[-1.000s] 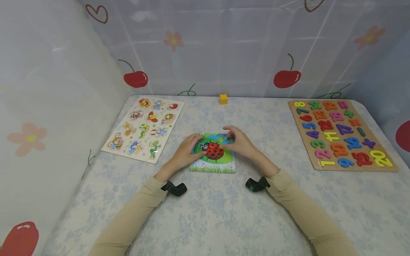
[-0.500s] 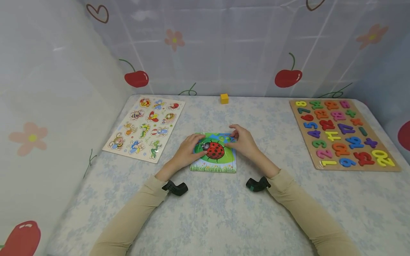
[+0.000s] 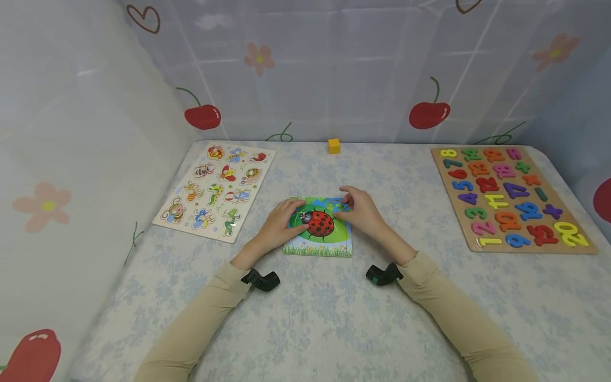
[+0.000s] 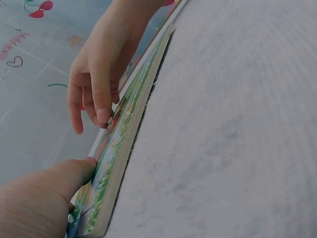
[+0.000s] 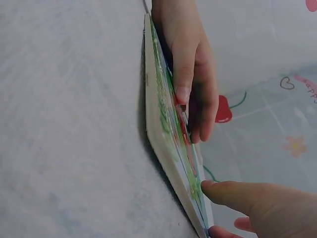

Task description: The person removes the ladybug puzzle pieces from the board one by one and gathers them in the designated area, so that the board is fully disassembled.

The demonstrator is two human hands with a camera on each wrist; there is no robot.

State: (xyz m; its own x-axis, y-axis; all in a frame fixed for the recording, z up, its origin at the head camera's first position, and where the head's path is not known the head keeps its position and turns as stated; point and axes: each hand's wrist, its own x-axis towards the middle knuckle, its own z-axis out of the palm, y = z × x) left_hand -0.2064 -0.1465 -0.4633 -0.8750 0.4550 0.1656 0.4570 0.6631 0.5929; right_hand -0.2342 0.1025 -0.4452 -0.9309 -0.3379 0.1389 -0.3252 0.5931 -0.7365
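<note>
A square ladybug jigsaw puzzle (image 3: 317,244) lies flat on the table, green with a grass border along its near edge. My left hand (image 3: 278,225) rests on its left side, thumb touching the picture by the ladybug and fingers reaching over the upper left part. At the upper right corner is my right hand (image 3: 363,212), its thumb touching the surface and its index finger extended past the far edge. In the right wrist view the right thumb (image 5: 228,193) lies against the board's face. Whether a piece sits under the right fingers is hidden.
An insect peg puzzle board (image 3: 238,212) lies at the left. A wooden number board (image 3: 468,233) with coloured digits is at the right. Near the back edge stands a small yellow cube (image 3: 334,146). Patterned curtains rise behind the table (image 3: 305,318).
My right hand has shifted slightly right, away from the ladybug, and its fingers have drawn toward the puzzle's corner. The left hand stays in place on the puzzle.
</note>
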